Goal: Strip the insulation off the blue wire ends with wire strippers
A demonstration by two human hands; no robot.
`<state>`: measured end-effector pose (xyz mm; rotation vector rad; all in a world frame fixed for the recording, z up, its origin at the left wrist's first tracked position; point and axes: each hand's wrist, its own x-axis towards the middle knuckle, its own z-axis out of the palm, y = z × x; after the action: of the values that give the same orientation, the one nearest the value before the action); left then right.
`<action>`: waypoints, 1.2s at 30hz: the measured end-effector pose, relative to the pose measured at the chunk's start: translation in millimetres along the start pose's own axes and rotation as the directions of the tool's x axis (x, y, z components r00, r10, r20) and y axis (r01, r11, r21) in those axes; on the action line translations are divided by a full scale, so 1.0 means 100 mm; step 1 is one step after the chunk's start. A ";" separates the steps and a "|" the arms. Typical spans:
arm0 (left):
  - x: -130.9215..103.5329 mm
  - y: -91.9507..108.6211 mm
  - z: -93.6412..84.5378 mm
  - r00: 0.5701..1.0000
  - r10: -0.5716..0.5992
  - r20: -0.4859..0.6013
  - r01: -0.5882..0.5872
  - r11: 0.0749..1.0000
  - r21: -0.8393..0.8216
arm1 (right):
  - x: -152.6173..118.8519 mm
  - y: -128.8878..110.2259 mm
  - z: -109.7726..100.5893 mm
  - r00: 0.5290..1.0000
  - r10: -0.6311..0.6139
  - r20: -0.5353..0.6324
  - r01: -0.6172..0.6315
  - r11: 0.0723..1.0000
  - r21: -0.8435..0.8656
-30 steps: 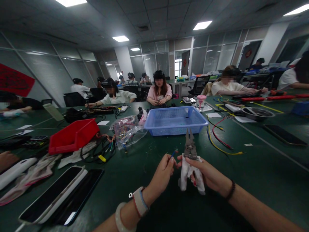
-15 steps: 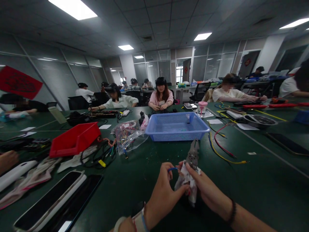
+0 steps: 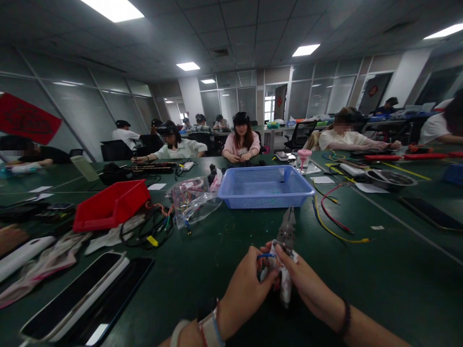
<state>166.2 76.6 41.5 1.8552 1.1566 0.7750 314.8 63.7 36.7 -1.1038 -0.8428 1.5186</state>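
Both hands meet low in the view, right of centre. My right hand (image 3: 304, 274) is closed round grey metal pliers (image 3: 287, 229), whose handles are wrapped in something white; their jaws point up toward the basket. My left hand (image 3: 244, 289) is closed, with a short blue wire (image 3: 265, 256) at its fingertips beside the wrapped handles. Copper-coloured strands show at the wire's end, near my right thumb. A blue plastic basket (image 3: 265, 200) stands just beyond the jaws.
A red bin (image 3: 108, 207), a clear bag of wires (image 3: 193, 200) and black cables lie left. Two phones (image 3: 77, 289) lie front left. Yellow and red wires (image 3: 334, 231), a metal bowl (image 3: 392, 179) and a dark phone (image 3: 432, 213) are right. Several people sit around the table.
The pliers have shifted slightly left and tilted a little in my right hand. My left hand has moved only slightly, still with the blue wire.
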 end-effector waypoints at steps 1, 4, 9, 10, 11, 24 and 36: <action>0.00 0.00 0.00 1.000 0.000 0.007 0.000 1.000 0.001 | 0.00 -0.01 0.00 1.000 0.001 -0.004 -0.001 1.000 0.001; -0.01 -0.01 0.02 0.999 0.002 0.034 -0.002 1.000 0.001 | -0.01 -0.04 0.02 1.000 -0.011 -0.013 0.011 1.000 0.014; 0.02 -0.03 0.04 0.999 0.015 0.038 -0.015 1.000 0.001 | -0.01 -0.03 0.02 1.000 0.006 -0.031 -0.007 1.000 -0.026; 0.02 -0.03 0.04 0.999 0.020 0.037 -0.020 1.000 -0.002 | -0.01 -0.03 0.02 0.999 0.010 -0.039 -0.011 0.999 -0.034; 0.03 -0.03 0.04 0.999 0.026 0.035 -0.026 1.000 -0.003 | -0.01 -0.03 0.03 0.999 0.014 -0.044 -0.015 0.999 -0.038; 0.01 0.01 0.03 0.998 0.042 0.047 -0.044 0.998 0.037 | -0.04 -0.03 0.04 0.999 0.033 -0.028 -0.033 0.999 0.008; 0.00 0.04 0.01 0.996 0.031 0.088 -0.033 0.999 0.024 | -0.02 -0.05 0.05 0.999 0.007 -0.042 -0.007 1.000 -0.008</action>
<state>168.6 75.4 44.1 1.9137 1.0876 0.6924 311.9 62.6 43.4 -1.1419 -0.8177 1.4941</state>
